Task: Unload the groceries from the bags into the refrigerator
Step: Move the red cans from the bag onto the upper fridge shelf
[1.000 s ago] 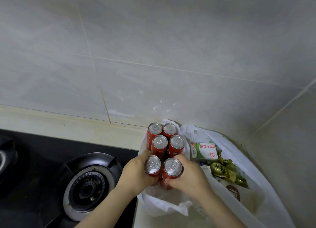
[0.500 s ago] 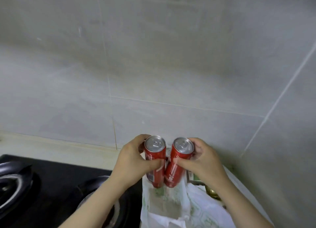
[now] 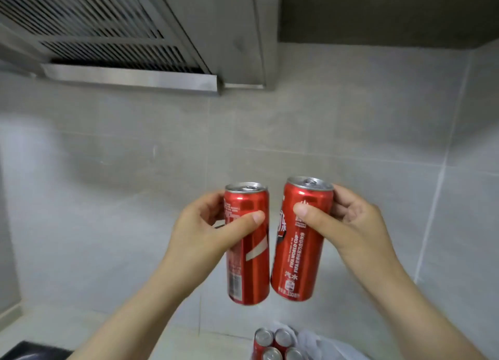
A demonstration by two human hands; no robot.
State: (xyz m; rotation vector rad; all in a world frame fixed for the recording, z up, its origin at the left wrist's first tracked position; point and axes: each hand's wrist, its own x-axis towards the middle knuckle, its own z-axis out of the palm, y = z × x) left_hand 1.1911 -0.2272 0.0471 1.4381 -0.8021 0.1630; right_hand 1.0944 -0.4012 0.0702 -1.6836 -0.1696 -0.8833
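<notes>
Two drinks are up in the air in front of the grey tiled wall [image 3: 364, 132], one to each of the hands. A slim red aluminium can with a white ribbon stripe [image 3: 251, 273] sits in the left hand [image 3: 199, 230], whose thumb lies across the printed front while the fingers curl round the back. A matching slim red can with World Cup lettering [image 3: 297, 257] is gripped the same way by the right hand [image 3: 356, 224], high on the body near the silver rim.

Both cans are roughly upright, tops leaning slightly apart. Their lower ends come so close that I cannot tell whether they touch. Gripping each round its upper half probably leaves the base free, so it can be set flat on a refrigerator shelf. One can per hand looks like a way to halve the trips.

At the bottom edge, four more red cans with silver tops [image 3: 275, 344] stand packed together in a thin white plastic bag [image 3: 324, 343], so the unloading seems far from finished. A pale tabletop [image 3: 67, 324] runs along the foot of the wall, with the corner of a black hob [image 3: 29, 351] at its left. Above hangs a brushed steel range hood [image 3: 135, 35]. The refrigerator is out of view.
</notes>
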